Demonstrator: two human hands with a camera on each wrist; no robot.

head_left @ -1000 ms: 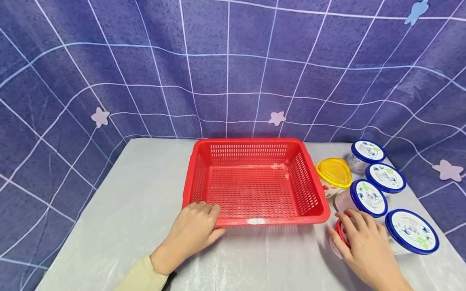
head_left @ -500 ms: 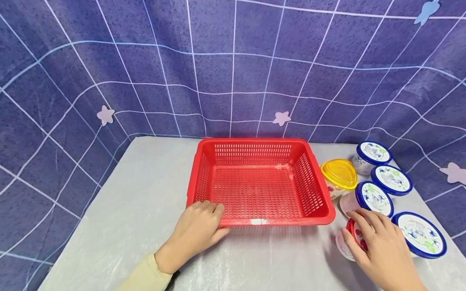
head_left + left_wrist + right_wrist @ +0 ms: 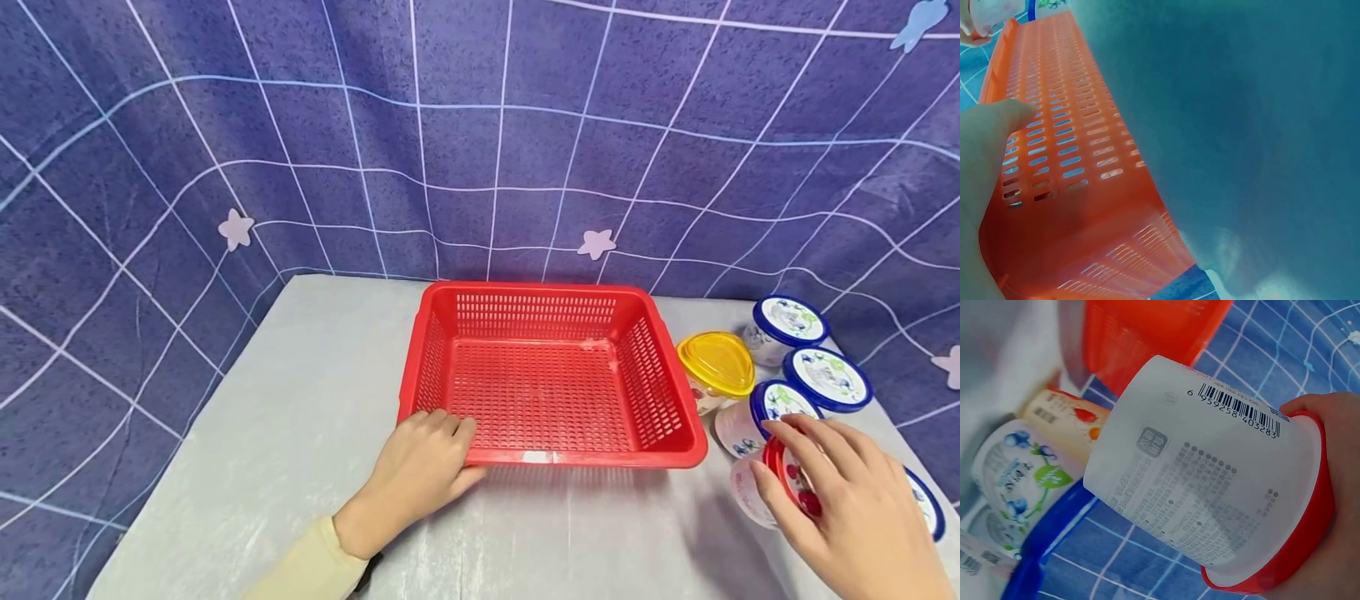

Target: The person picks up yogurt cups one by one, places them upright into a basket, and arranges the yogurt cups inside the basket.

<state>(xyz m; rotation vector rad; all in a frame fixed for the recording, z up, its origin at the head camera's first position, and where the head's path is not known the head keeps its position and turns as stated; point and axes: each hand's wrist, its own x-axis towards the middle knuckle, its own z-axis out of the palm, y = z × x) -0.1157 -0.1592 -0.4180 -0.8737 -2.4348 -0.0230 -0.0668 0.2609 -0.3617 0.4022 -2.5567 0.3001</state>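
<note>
My right hand point(image 3: 862, 508) grips a white tub with a red lid point(image 3: 1191, 481), fingers and thumb spread round the lid. In the right wrist view the tub is tipped on its side, with a barcode and printed text facing the camera. My left hand point(image 3: 423, 458) holds the near left corner of a red plastic basket point(image 3: 585, 458), fingers over the rim. The thumb point(image 3: 1019, 115) lies against the perforated outer wall in the left wrist view. Nothing lies in the basket. In the head view the right hand partly hides the lid and a blue-lidded tub behind it.
A yellow-lidded tub point(image 3: 717, 364) stands right beside the basket's right wall. Several blue-lidded tubs point(image 3: 827, 379) stand close together on the right side of the grey table point(image 3: 322, 367). A blue gridded cloth point(image 3: 465, 150) hangs behind the table and along its sides.
My right hand has taken the red-lidded tub up and to the right, now over the nearest blue-lidded tub. My left hand stays on the basket corner. The head view has turned slightly left.
</note>
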